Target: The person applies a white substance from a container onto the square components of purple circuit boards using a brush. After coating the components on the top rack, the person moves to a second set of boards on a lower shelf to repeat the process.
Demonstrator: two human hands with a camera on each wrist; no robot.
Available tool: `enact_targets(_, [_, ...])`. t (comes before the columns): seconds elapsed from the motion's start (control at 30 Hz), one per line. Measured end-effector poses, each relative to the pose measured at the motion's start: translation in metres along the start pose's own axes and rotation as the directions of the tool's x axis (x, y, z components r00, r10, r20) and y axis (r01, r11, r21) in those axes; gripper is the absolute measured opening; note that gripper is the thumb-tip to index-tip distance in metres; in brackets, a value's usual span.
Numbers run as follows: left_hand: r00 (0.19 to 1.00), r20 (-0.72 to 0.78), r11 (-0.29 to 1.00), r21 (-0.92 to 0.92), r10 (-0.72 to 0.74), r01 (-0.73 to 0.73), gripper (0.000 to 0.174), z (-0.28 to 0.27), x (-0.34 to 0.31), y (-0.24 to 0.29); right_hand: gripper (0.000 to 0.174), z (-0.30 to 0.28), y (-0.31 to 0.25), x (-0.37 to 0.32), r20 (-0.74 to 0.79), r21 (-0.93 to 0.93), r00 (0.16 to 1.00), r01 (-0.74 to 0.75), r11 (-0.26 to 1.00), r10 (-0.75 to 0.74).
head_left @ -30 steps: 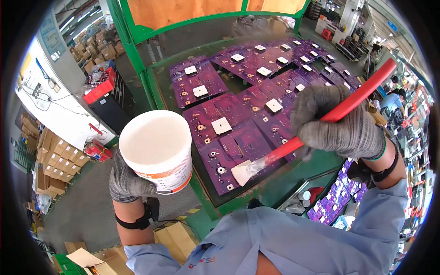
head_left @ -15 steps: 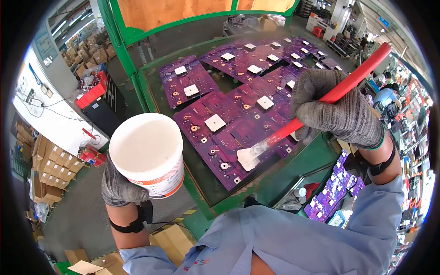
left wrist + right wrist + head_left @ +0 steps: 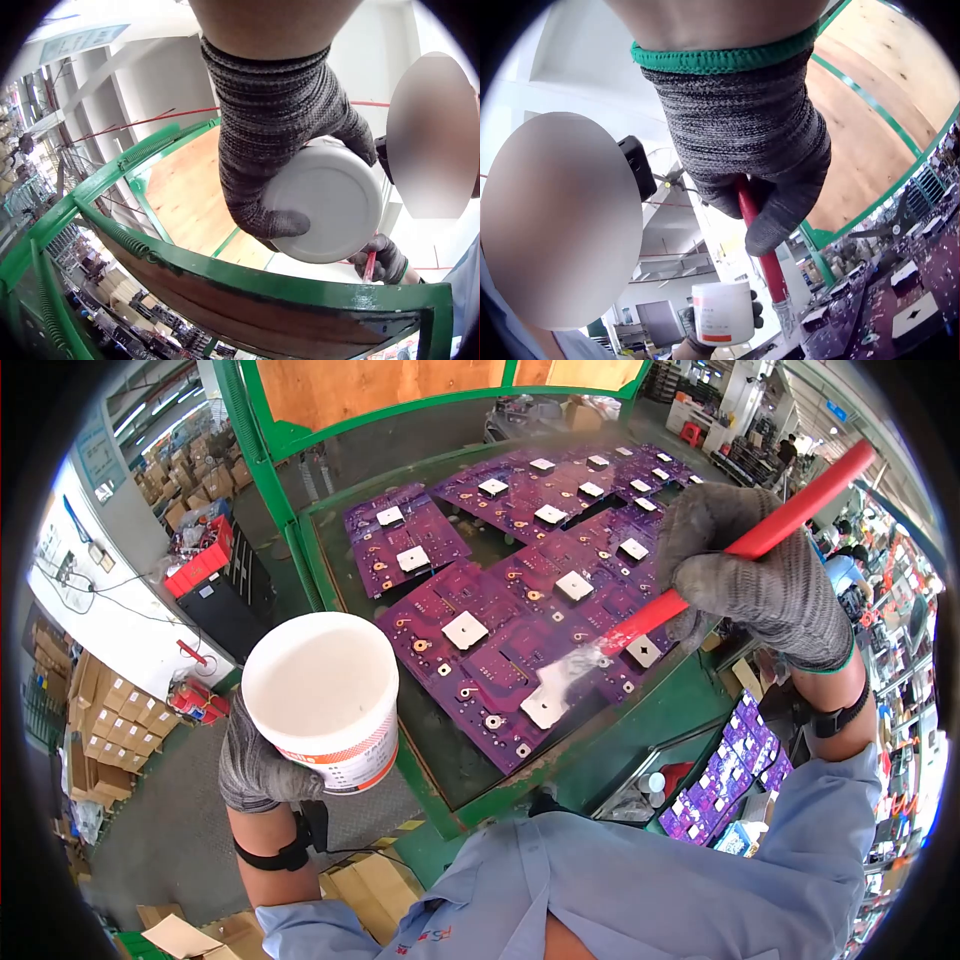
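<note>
A grey-gloved left hand [image 3: 255, 760] holds a white plastic tub [image 3: 320, 690] with an orange-and-white label, left of the work table. The left wrist view shows fingers curled about the tub's round base [image 3: 330, 202]. In the grey-gloved right hand [image 3: 765, 575] is a brush with a thick red handle [image 3: 800, 510], gripped partway along and slanting down left. Its pale bristles [image 3: 570, 672] lie low over a purple circuit board [image 3: 440, 605], overlapping a white square piece [image 3: 543, 708]. More purple boards with white square pieces [image 3: 465, 630] cover the table.
A green frame [image 3: 450, 815] edges the table, and a wooden panel in green framing [image 3: 380, 395] stands behind it. More purple boards [image 3: 725, 770] sit at lower right. Stacked cartons [image 3: 115, 710] and a black cabinet with a red bin [image 3: 200, 565] stand at left.
The brush tip has moved from the board's near corner farther up the board, and the right hand has shifted slightly up and right. The tub stays held at the left.
</note>
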State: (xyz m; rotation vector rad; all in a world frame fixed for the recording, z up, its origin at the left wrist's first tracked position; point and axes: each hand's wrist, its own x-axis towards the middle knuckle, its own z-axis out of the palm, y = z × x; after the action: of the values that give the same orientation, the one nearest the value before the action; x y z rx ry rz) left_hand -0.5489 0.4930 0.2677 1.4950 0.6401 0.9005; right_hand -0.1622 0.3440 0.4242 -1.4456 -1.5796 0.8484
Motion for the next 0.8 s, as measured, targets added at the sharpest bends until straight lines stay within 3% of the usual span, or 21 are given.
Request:
enact_targets(0.07, [1.0,0.03,0.998,0.067,0.0,-0.002,0.111,-0.002,0.003,0.002,0.025,0.007,0.003,-0.001,-0.017,0.046,1.0,-0.006,0.999,0.007])
enact_targets(0.13, [0.997,0.071,0.991,0.132,0.006,-0.015,0.11,-0.002,0.008,0.002,0.026,0.011,0.016,0.002,0.041,-0.072,0.996,0.078,0.994,-0.075])
enact_targets(0.2, [0.996,0.02,0.995,-0.05,-0.091,0.092,0.105,0.002,0.009,-0.004,0.027,0.007,0.021,-0.001,0.02,-0.043,1.0,0.013,0.999,-0.012])
enact_targets(0.33, [0.996,0.041,0.99,-0.114,-0.083,0.087,0.099,0.003,0.012,-0.001,0.023,0.001,0.005,-0.014,-0.09,-0.042,0.993,-0.082,0.996,0.078])
enact_targets(0.4, [0.992,0.126,0.995,-0.098,0.015,-0.003,0.098,-0.001,0.012,0.0,0.018,0.0,0.007,-0.022,0.008,-0.05,0.963,0.27,0.962,-0.27])
enact_targets(0.43, [0.992,0.127,0.995,-0.1,0.016,-0.003,0.098,-0.001,0.011,-0.001,0.017,0.003,0.021,-0.02,0.076,-0.237,0.836,0.545,0.804,-0.543])
enact_targets(0.53, [0.998,0.065,0.998,-0.066,-0.008,0.012,0.098,-0.001,0.004,-0.003,0.012,0.018,0.014,-0.046,0.275,-0.374,0.826,0.564,0.737,-0.492])
enact_targets(0.6, [0.988,-0.062,0.985,-0.109,-0.141,0.133,0.096,-0.003,-0.001,-0.007,0.016,0.02,0.012,-0.067,0.292,-0.399,0.848,0.527,0.75,-0.441])
enact_targets(0.63, [0.988,-0.073,0.986,-0.104,-0.136,0.128,0.096,-0.005,-0.004,-0.008,0.023,0.018,0.012,-0.076,0.302,-0.424,0.873,0.482,0.767,-0.382])
enact_targets(0.7, [1.0,0.024,0.997,0.072,0.018,-0.02,0.092,-0.006,-0.01,-0.006,0.024,0.015,0.019,-0.086,0.328,-0.417,0.85,0.522,0.744,-0.412])
enact_targets(0.8, [0.998,0.005,0.971,0.233,0.058,-0.058,0.088,0.011,-0.02,0.011,0.03,0.007,0.03,-0.102,0.359,-0.389,0.82,0.565,0.727,-0.445])
